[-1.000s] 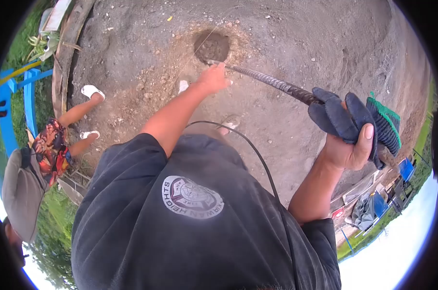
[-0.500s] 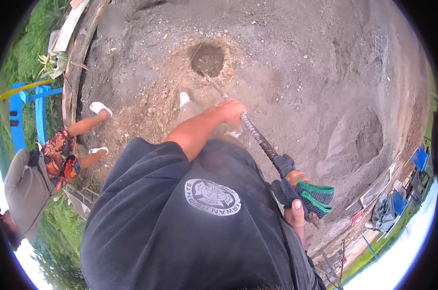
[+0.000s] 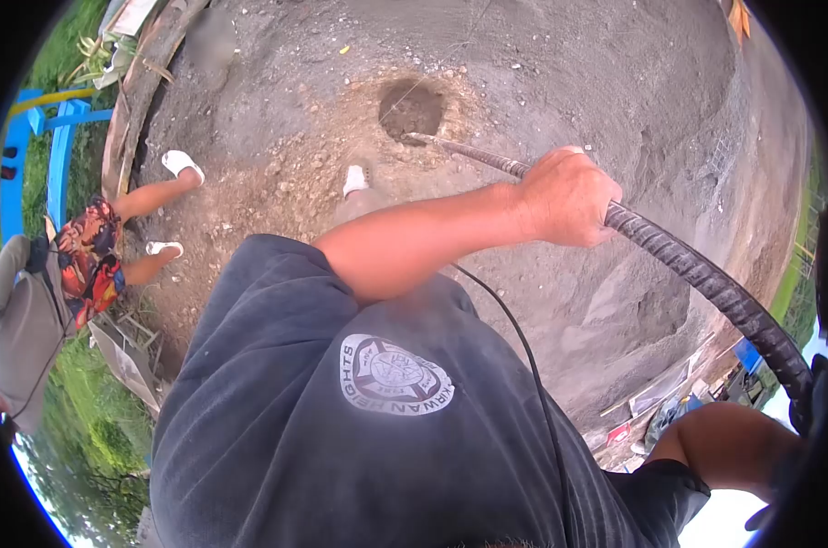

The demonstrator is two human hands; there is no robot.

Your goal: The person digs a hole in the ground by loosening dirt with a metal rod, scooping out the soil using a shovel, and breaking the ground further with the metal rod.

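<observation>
My left hand point(image 3: 569, 196), bare, is closed around the middle of a long ribbed steel bar point(image 3: 697, 260). The bar slants down to the near rim of a round hole point(image 3: 411, 111) in the dirt, where its pale tip shows. Its curve may come partly from the lens. At the far right edge my right hand point(image 3: 817, 384) is dark and mostly hidden, at the bar's upper end. Loose, yellowish soil point(image 3: 295, 173) lies around the hole. One of my feet, in a white shoe point(image 3: 355, 180), stands just short of it.
To the left a person in patterned shorts point(image 3: 92, 251) and white shoes stands on the dirt. Wooden boards point(image 3: 135, 119) edge the ground there, beside a blue frame point(image 3: 62, 164). A dark cord point(image 3: 523, 338) hangs across my shirt. Assorted items and a red sign point(image 3: 618, 434) lie at lower right.
Both my hands have lifted the bar's upper part up and to the right. My right hand has gone from beside my waist to the view's edge. The bar's tip stays at the hole.
</observation>
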